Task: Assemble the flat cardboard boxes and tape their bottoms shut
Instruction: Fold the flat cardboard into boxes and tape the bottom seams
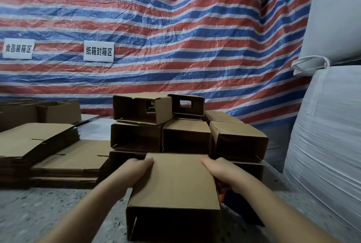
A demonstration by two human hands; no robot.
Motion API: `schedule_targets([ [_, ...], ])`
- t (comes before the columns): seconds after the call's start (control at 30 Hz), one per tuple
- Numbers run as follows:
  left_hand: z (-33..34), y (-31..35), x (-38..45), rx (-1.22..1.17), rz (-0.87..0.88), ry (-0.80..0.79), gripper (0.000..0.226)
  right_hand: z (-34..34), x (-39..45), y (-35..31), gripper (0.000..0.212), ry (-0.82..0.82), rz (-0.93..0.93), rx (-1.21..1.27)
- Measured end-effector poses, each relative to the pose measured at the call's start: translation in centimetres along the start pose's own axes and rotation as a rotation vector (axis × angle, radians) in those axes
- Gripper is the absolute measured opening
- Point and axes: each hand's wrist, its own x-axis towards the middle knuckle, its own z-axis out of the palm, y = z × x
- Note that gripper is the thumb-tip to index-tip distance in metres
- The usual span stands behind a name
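An assembled brown cardboard box (pixel 173 190) lies on its side in front of me, its open end towards me. My left hand (pixel 136 166) grips its far left edge and my right hand (pixel 218 168) grips its far right edge. Just beyond it rises a pile of assembled boxes (pixel 185 137), stacked on their sides in three layers. Stacks of flat, unfolded boxes (pixel 39 145) lie to the left on the speckled floor (pixel 48 209). No tape is visible.
A red, white and blue striped tarpaulin (pixel 175 37) with two white paper signs hangs behind. Large white bulk sacks (pixel 328 135) stand at the right. More cardboard boxes (pixel 54 112) sit at the far left. Something orange and blue (pixel 224 197) shows beside the box under my right arm.
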Motion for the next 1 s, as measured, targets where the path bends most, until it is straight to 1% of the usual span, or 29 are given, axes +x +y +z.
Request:
schedule_targets([
  [0.07, 0.5, -1.4, 0.7, 0.034, -0.066, -0.027, 0.044, 1.3, 0.7, 0.7, 0.069, -0.065, 0.033, -0.038],
  [0.1, 0.7, -2.0, 0.8, 0.036, -0.081, -0.026, 0.043, 1.9, 0.9, 1.1, 0.069, -0.069, 0.042, -0.06],
  [0.2, 1.2, -2.6, 1.0, 0.021, -0.07, 0.017, 0.041, 2.9, 1.5, 2.0, 0.075, 0.0, 0.066, -0.073],
  [0.27, 1.2, -2.5, 0.9, 0.043, -0.063, 0.032, 0.045, 2.6, 1.4, 2.2, 0.078, 0.047, 0.06, -0.125],
  [0.33, 0.8, -2.4, 0.7, 0.064, -0.04, 0.061, 0.044, 2.1, 0.9, 2.6, 0.073, 0.127, -0.002, -0.194],
  [0.4, 0.3, -2.9, 0.4, 0.032, -0.005, 0.1, 0.037, 1.9, 0.0, 3.3, 0.067, 0.172, -0.072, -0.179],
  [0.47, -0.3, -3.6, -0.5, 0.012, 0.034, 0.121, 0.03, 2.1, -1.1, 4.5, 0.054, 0.13, -0.08, -0.041],
  [0.53, -0.6, -4.5, -1.5, 0.011, 0.068, 0.112, 0.026, 2.5, -2.6, 5.4, 0.034, 0.031, -0.039, 0.206],
  [0.57, -0.6, -4.9, -1.9, -0.001, 0.08, 0.101, 0.025, 2.8, -3.3, 5.5, 0.029, -0.023, -0.01, 0.326],
  [0.6, -0.4, -5.3, -2.4, -0.011, 0.096, 0.089, 0.024, 3.1, -3.9, 5.5, 0.031, -0.054, 0.021, 0.41],
  [0.63, 0.0, -5.8, -3.0, -0.022, 0.113, 0.079, 0.024, 3.4, -4.3, 5.3, 0.036, -0.061, 0.05, 0.448],
  [0.7, 0.7, -6.5, -4.1, -0.044, 0.144, 0.067, 0.034, 4.3, -4.8, 5.0, 0.044, -0.045, 0.083, 0.466],
  [0.73, 1.1, -6.9, -4.5, -0.052, 0.156, 0.079, 0.04, 4.8, -5.0, 4.8, 0.043, -0.041, 0.084, 0.479],
  [0.8, 1.5, -7.4, -5.5, -0.075, 0.177, 0.113, 0.05, 5.3, -5.5, 4.4, 0.034, -0.016, 0.096, 0.538],
  [0.83, 1.6, -7.6, -6.0, -0.097, 0.184, 0.12, 0.053, 5.4, -5.8, 4.3, 0.029, -0.005, 0.102, 0.565],
  [0.9, 1.8, -7.4, -6.6, -0.158, 0.214, 0.123, 0.054, 4.9, -6.6, 4.5, 0.027, -0.014, 0.069, 0.569],
  [0.93, 1.9, -7.0, -6.9, -0.182, 0.247, 0.132, 0.051, 4.6, -6.8, 4.5, 0.026, -0.018, 0.057, 0.575],
  [1.0, 1.8, -5.8, -8.0, -0.166, 0.392, 0.18, 0.05, 3.4, -7.2, 3.8, 0.031, 0.013, 0.041, 0.603],
])
